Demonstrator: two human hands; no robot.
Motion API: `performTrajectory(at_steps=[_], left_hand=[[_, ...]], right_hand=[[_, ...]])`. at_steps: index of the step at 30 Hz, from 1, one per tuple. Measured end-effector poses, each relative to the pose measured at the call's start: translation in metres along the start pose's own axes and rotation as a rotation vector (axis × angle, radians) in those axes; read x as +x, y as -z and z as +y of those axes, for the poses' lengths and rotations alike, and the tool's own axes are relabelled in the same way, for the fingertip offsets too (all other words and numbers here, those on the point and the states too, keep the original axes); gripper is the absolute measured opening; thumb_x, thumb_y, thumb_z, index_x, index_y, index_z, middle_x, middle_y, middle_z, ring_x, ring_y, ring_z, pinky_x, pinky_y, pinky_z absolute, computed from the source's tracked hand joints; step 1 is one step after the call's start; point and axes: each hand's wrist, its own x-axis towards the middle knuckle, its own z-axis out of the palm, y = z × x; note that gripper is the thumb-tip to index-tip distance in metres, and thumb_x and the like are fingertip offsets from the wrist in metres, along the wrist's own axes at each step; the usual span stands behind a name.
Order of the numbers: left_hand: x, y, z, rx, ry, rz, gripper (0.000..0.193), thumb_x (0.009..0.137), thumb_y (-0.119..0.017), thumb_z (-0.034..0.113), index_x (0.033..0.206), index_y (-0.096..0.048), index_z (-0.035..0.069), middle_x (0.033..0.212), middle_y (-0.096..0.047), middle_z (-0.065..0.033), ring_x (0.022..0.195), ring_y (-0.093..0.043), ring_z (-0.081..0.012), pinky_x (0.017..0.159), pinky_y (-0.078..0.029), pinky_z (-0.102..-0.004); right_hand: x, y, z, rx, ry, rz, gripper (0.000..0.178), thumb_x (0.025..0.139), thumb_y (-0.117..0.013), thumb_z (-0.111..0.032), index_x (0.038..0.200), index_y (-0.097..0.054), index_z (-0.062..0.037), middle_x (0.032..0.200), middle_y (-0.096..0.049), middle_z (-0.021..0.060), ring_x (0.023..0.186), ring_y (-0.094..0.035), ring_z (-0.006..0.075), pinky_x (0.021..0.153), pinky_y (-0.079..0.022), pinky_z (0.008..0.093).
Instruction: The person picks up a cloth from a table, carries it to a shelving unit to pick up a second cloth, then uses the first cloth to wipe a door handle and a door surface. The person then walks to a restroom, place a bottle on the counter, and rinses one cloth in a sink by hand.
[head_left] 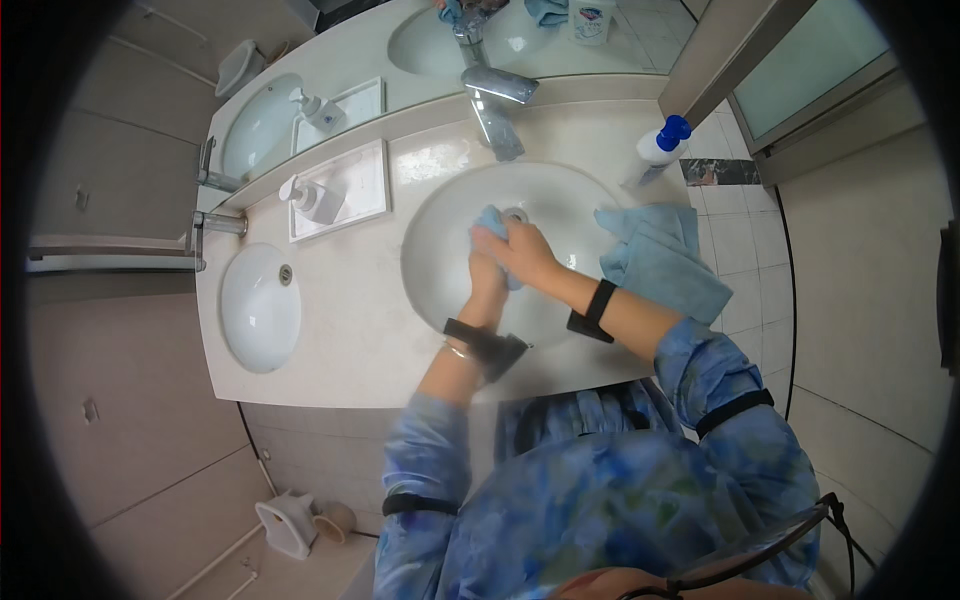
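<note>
Over the large white sink basin (430, 250), both hands are closed on a light blue cloth (489, 217). My right hand (525, 252) wraps around it from the right, close to the drain. Just below and to the left, my left hand (487, 270) grips the same cloth. Most of the cloth is hidden inside the fingers; bits of it show at the top and beside the right wrist. A chrome faucet (492, 115) stands behind the basin. Another light blue cloth (668, 262) lies crumpled over the basin's right rim and the counter.
A white bottle with a blue cap (660, 150) stands at the back right. To the left, a white pump bottle (314, 200) sits in a white tray (370, 190). A smaller basin (258, 320) with its own faucet (222, 224) is at the far left. A mirror runs along the back.
</note>
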Motion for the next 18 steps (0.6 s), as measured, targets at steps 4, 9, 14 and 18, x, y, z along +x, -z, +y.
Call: performTrajectory(at_steps=[4,9,14,18], left_hand=[[-0.009,-0.007,0.007,0.270,-0.011,0.042,0.059,0.091,-0.027,0.046,0.122,-0.038,-0.002,0.107,-0.053,-0.0113,0.094,-0.052,-0.0201,0.081,-0.042,-0.0304],[-0.015,0.001,0.026,-0.075,0.169,-0.031,0.058,0.090,-0.028,0.048,0.114,-0.044,-0.002,0.106,-0.052,-0.0106,0.097,-0.052,-0.0176,0.082,-0.043,-0.0294],[-0.004,0.013,0.011,0.106,0.063,-0.109,0.058,0.089,-0.027,0.050,0.120,-0.039,0.002,0.112,-0.050,-0.0111,0.102,-0.050,-0.0208,0.087,-0.041,-0.0323],[-0.012,0.002,0.004,-0.182,0.215,-0.056,0.060,0.089,-0.027,0.050,0.121,-0.037,0.001,0.116,-0.047,-0.0118,0.106,-0.047,-0.0219,0.091,-0.038,-0.0360]], right_hand=[[0.013,0.006,0.030,-0.058,-0.175,0.067,0.048,0.085,-0.043,-0.039,0.072,-0.058,0.0054,0.066,-0.056,0.0249,0.064,-0.055,0.0390,0.062,-0.043,0.0410],[-0.002,-0.008,0.003,-0.172,-0.026,-0.032,0.050,0.086,-0.039,-0.038,0.069,-0.057,0.0054,0.061,-0.055,0.0245,0.061,-0.055,0.0390,0.057,-0.045,0.0432],[0.007,-0.012,0.039,-0.288,0.013,0.009,0.048,0.087,-0.037,-0.038,0.075,-0.058,0.0044,0.066,-0.055,0.0252,0.063,-0.055,0.0404,0.060,-0.045,0.0441],[0.011,-0.008,0.028,-0.535,0.046,-0.177,0.033,0.089,-0.037,-0.025,0.091,-0.054,0.0031,0.075,-0.058,0.0216,0.066,-0.057,0.0346,0.061,-0.045,0.0390]])
